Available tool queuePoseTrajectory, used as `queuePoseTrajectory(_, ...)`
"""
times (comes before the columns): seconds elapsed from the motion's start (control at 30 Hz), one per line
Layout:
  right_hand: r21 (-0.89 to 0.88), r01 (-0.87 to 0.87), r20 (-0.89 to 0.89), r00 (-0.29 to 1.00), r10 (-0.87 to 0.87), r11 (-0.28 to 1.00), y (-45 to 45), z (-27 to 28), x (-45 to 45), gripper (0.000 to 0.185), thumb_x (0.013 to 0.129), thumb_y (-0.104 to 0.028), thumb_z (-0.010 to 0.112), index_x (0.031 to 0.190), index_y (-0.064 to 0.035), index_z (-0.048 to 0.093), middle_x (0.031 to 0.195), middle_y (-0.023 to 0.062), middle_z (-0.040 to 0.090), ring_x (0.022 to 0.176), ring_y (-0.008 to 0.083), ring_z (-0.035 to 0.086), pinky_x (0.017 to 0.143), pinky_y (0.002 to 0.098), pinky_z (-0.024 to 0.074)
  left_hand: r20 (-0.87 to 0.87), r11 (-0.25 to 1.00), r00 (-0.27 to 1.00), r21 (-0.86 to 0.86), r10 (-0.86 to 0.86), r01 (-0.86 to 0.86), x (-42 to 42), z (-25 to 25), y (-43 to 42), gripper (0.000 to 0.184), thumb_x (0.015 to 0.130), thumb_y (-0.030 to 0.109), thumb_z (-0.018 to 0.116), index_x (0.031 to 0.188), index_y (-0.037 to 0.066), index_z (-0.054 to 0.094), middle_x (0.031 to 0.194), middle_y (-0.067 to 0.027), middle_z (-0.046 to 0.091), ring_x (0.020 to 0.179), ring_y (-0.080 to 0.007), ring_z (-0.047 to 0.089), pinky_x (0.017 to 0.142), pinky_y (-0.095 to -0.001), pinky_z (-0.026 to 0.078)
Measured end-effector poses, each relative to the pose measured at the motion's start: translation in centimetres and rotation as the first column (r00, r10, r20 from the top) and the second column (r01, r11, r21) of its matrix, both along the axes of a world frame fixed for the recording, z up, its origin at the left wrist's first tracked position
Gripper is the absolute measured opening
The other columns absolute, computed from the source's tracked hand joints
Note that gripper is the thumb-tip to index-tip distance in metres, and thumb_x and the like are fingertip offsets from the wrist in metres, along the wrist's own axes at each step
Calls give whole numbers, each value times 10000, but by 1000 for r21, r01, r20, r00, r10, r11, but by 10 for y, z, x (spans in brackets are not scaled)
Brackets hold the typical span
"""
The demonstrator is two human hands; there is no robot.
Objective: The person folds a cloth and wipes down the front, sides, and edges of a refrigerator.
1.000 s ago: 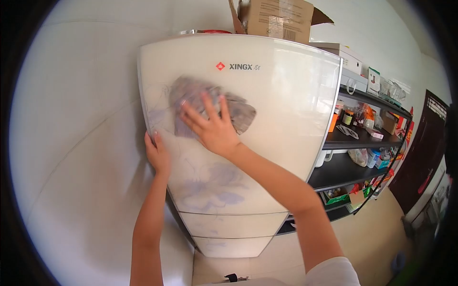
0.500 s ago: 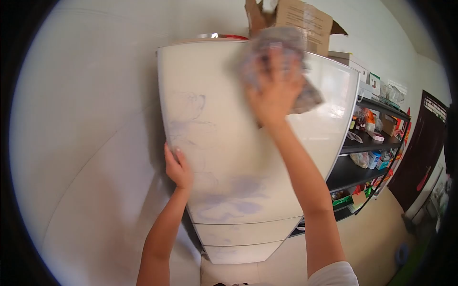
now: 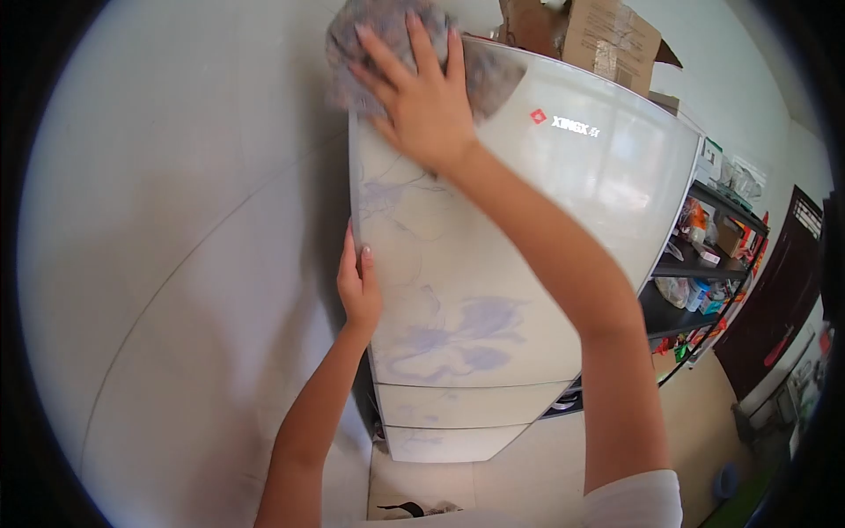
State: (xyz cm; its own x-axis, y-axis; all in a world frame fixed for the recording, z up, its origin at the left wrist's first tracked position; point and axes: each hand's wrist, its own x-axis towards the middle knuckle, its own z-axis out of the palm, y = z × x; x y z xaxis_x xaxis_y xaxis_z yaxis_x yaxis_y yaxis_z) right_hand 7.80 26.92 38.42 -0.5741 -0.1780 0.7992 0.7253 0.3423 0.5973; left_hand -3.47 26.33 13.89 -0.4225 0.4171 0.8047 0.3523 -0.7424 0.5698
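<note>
A tall white refrigerator (image 3: 493, 238) with pale purple flower patterns stands before me. My right hand (image 3: 422, 97) presses a crumpled grey-brown patterned cloth (image 3: 356, 66) against the upper left corner of its door, fingers spread over the fabric. Part of the cloth hangs past the door's left edge. Lower down, my left hand (image 3: 361, 286) is closed on that same edge, thumb on the front and the other fingers partly hidden along the side.
A cardboard box (image 3: 612, 44) sits on top of the refrigerator. To the right, a black shelf rack (image 3: 695, 268) holds bags, boxes and containers. A white wall (image 3: 194, 264) runs close along the left. A dark door (image 3: 775, 282) is farther right.
My right hand has swept the cloth leftward and slightly up, from the door's upper middle to its left corner, uncovering the logo. My left hand stays on the edge. The view has shifted.
</note>
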Motion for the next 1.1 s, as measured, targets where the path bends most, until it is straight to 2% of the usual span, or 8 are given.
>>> queuePoseTrajectory(0.17,-393,19,344,930,128,919,7,-199,18,575,810,-220,531,1374,-249,422,1505,-29,215,1388,314,154,990,656,226,193,988,977,142,-91,64,-10,-34,-31,460,946,108,429,1375,-16,321,1407,-153,371,1276,-246,375,1045,-352,284)
queuePoseTrajectory(0.3,-57,204,655,746,-118,977,14,-320,67,576,905,-225,445,1447,-187,253,1493,46,235,1290,337,322,993,561,331,-15,989,998,139,59,-57,20,-62,-71,529,904,114,418,1388,-38,267,1477,-187,224,1368,-311,217,1100,-430,166)
queuePoseTrajectory(0.4,-879,195,387,824,413,435,14,-311,78,511,907,-304,436,1407,-248,344,1472,58,295,1204,321,426,975,543,352,-473,975,852,86,222,-207,39,-78,-80,572,885,196,465,1370,-54,293,1470,-273,163,1374,-426,131,1100,-509,89)
queuePoseTrajectory(0.47,-444,172,600,786,150,879,4,-242,75,492,891,-352,444,1375,-276,400,1472,71,302,1176,333,457,956,569,348,-471,974,853,118,225,-192,46,-62,-73,604,882,239,463,1383,-48,288,1465,-291,151,1368,-447,119,1094,-537,50)
queuePoseTrajectory(0.57,-511,-285,206,875,438,811,13,-117,53,527,812,-263,552,1332,-249,469,1464,46,319,1318,378,288,1014,586,221,-519,956,802,175,294,-238,38,23,-50,591,904,271,429,1395,-29,293,1473,-236,204,1376,-406,149,1099,-524,45)
queuePoseTrajectory(0.6,-48,31,422,906,-8,998,6,-76,44,556,797,-267,593,1337,-246,458,1489,20,256,1343,374,224,1030,601,188,-429,927,829,270,359,-262,30,53,-35,575,917,269,419,1397,-21,293,1476,-226,205,1379,-391,150,1102,-518,49)
queuePoseTrajectory(0.8,-302,-158,127,971,204,940,8,-119,5,534,794,-195,580,1312,-104,484,1486,32,240,1370,339,163,1069,591,167,-223,811,806,378,548,-447,-1,110,-19,593,920,279,439,1402,-18,262,1465,-236,220,1362,-412,179,1088,-550,70)
queuePoseTrajectory(1.1,-929,-56,176,800,573,365,20,-450,48,543,903,-269,416,1411,-102,320,1396,128,387,1133,314,461,967,406,357,64,890,995,-454,82,-44,26,-228,-44,727,947,229,389,1383,-126,-72,1461,-328,23,1376,-400,93,1115,-375,82)
